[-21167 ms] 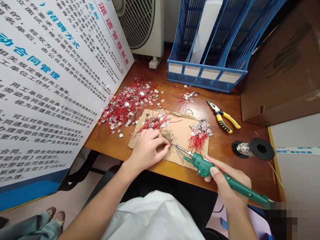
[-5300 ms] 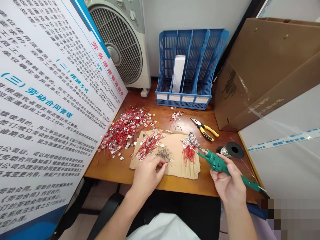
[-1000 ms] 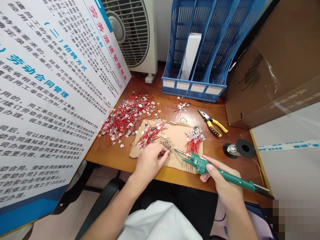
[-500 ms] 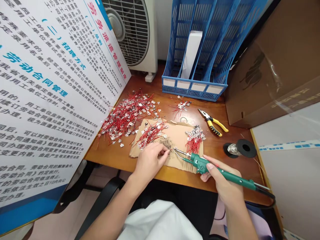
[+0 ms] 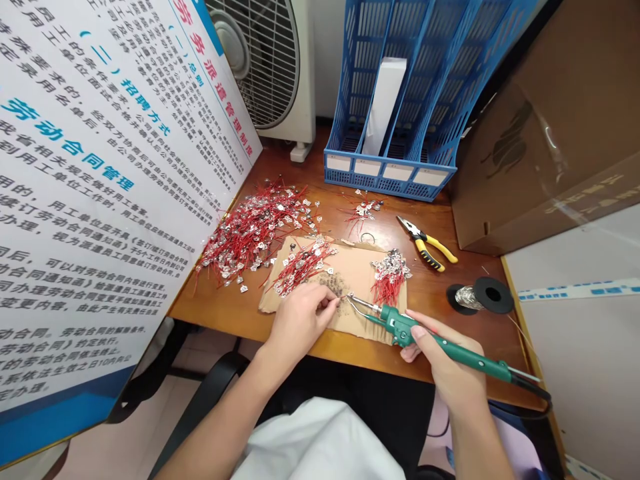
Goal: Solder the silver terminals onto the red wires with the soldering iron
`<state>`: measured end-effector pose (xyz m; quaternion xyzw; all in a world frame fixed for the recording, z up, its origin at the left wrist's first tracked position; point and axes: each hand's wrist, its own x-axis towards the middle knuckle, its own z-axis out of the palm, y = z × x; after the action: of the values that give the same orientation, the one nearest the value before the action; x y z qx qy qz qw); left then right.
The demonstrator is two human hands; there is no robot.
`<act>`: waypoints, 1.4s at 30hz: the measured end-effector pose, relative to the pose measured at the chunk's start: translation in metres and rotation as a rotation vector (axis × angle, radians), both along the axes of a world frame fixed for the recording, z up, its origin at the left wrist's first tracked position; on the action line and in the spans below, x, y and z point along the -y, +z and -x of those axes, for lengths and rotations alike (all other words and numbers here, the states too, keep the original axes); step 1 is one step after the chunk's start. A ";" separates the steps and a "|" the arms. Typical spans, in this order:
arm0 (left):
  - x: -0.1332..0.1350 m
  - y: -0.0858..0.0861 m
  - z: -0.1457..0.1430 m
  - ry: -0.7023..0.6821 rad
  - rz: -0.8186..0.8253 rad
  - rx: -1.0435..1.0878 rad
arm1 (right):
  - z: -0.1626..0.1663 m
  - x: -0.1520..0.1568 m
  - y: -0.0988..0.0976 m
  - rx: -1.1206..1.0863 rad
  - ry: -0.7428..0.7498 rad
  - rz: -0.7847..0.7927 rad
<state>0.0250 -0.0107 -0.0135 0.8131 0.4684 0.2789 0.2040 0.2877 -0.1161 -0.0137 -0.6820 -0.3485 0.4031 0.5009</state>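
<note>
My right hand (image 5: 445, 357) is wrapped round a green soldering iron (image 5: 400, 327) with a solder feed tube at its front. The iron's tip meets a small silvery piece (image 5: 351, 295) above the scorched part of a cardboard sheet (image 5: 350, 327). My left hand (image 5: 306, 313) is closed in a pinch just left of the tip; the part between its fingertips is mostly hidden, likely a red wire joined to that piece. Red wires with small metal tabs lie in a bundle (image 5: 303, 267) behind my left hand, and another bundle (image 5: 390, 280) rests behind the iron.
A big heap of red-wired tabs (image 5: 255, 233) lies at the left, a smaller group (image 5: 365, 210) at the back. Yellow-black pliers (image 5: 427, 245) and a solder spool (image 5: 480, 297) are on the right. A blue file rack (image 5: 390, 177), fan heater-like unit (image 5: 305, 80) and brown carton (image 5: 550, 133) bound the table.
Both hands and the soldering iron hold nearly the same place. The view has shifted very slightly; nothing else has visibly moved.
</note>
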 end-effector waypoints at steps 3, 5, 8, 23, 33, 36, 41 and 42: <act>0.000 0.001 0.000 -0.003 0.013 0.003 | 0.000 0.000 0.002 -0.009 0.006 -0.006; 0.000 0.001 0.000 -0.004 0.021 0.007 | 0.001 0.000 0.003 -0.020 -0.002 -0.008; 0.000 0.001 -0.001 0.000 0.016 0.020 | 0.002 -0.001 0.004 -0.024 -0.021 -0.005; 0.000 -0.003 0.001 -0.007 0.004 0.010 | 0.003 -0.001 0.004 -0.002 -0.039 -0.001; 0.002 0.000 0.000 -0.008 -0.013 -0.003 | 0.006 -0.004 0.009 -0.075 -0.062 -0.040; 0.002 0.000 0.000 -0.008 -0.016 -0.006 | 0.008 -0.005 0.012 -0.088 -0.072 -0.040; 0.002 0.001 -0.001 0.006 0.014 -0.024 | 0.011 -0.005 0.014 -0.102 -0.093 -0.034; 0.002 0.001 -0.001 0.008 0.018 -0.026 | 0.011 -0.005 0.013 -0.103 -0.092 -0.036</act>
<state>0.0264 -0.0129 -0.0125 0.8129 0.4769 0.2648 0.2039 0.2769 -0.1106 -0.0003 -0.6666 -0.2975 0.4079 0.5484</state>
